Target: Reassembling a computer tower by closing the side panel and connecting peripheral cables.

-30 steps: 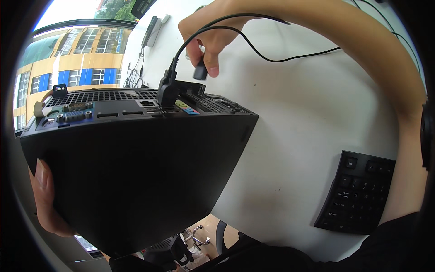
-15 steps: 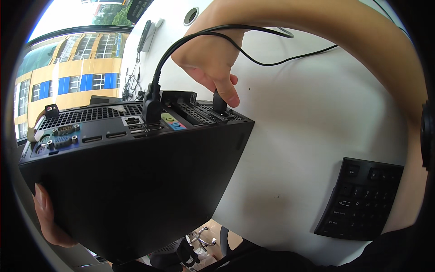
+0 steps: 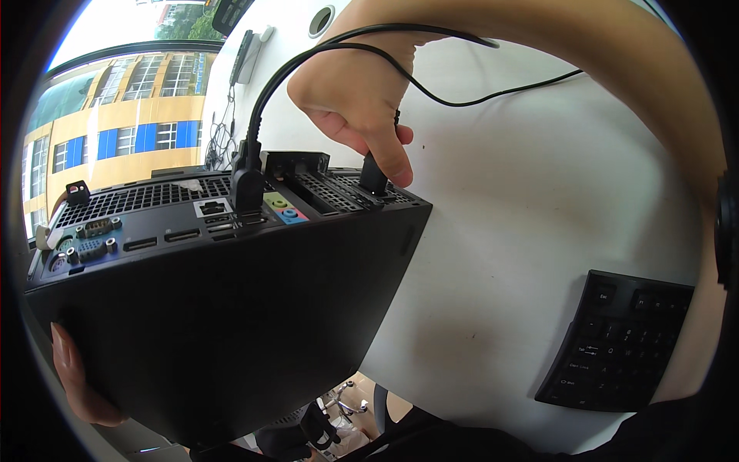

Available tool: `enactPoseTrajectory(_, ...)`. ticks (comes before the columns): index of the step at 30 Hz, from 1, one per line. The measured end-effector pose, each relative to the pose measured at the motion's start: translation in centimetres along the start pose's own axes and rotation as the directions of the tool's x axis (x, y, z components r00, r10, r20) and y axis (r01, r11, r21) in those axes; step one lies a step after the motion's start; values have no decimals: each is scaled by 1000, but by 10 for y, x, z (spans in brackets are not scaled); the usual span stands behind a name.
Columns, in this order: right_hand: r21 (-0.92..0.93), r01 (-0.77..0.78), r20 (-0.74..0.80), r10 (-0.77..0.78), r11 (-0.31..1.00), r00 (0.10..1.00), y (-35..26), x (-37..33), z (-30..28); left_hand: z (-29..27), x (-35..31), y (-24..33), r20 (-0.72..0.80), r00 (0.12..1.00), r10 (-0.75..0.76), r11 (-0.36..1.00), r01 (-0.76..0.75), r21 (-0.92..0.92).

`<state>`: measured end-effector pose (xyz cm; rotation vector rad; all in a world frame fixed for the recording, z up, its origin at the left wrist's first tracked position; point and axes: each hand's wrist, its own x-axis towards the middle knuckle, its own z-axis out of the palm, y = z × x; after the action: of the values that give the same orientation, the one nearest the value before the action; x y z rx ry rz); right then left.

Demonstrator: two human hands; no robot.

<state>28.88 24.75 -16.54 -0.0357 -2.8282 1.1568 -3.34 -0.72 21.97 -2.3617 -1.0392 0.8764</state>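
Note:
A black desktop computer case [image 3: 223, 331] fills the left and middle, its rear port panel facing up. My left hand [image 3: 81, 377] grips its lower left edge, most of the fingers hidden behind it. At the panel's right end, my right hand [image 3: 350, 100] pinches a black cable plug [image 3: 374, 175] between thumb and fingers. The plug's end meets the panel; whether it is fully seated I cannot tell. Another black plug [image 3: 248, 189] sits in a port near the panel's middle, beside the green and blue audio jacks [image 3: 283, 209]. Black cables [image 3: 446, 102] arch past my right wrist.
The case leans over the edge of a white table [image 3: 477, 231]. A black keyboard [image 3: 616, 346] lies at right, under my right arm. Tangled cables [image 3: 219, 142] and a round hole [image 3: 321, 21] are farther back. A chair base [image 3: 346, 400] shows below.
The case's left end has shifted slightly left and down, my left hand with it. My right hand, still on the plug, has moved slightly. The cables have shifted, and the keyboard appears a little farther right.

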Motion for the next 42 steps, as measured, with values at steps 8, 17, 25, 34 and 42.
enactPoseTrajectory(8, 24, -16, -18, 17, 1000, 1000, -3, -6, 5, 4, -1, -2, -32, 999, 12, 999, -11, 42)
enactPoseTrajectory(17, 57, -24, -39, 26, 998, 999, -4, -12, 10, -2, -12, -2, -30, 999, 39, 991, -34, 128)
enactPoseTrajectory(25, 84, -27, -52, 32, 996, 998, -5, -16, 12, -10, -20, 0, -42, 995, -93, 984, 98, 146)
enactPoseTrajectory(34, 101, -41, -54, 46, 994, 997, -7, -20, 17, -5, -16, -5, -62, 997, -54, 988, 63, 143)
enactPoseTrajectory(42, 107, -32, -54, 38, 994, 998, -10, -21, 18, -4, -11, 1, -99, 995, -27, 987, 42, 157)
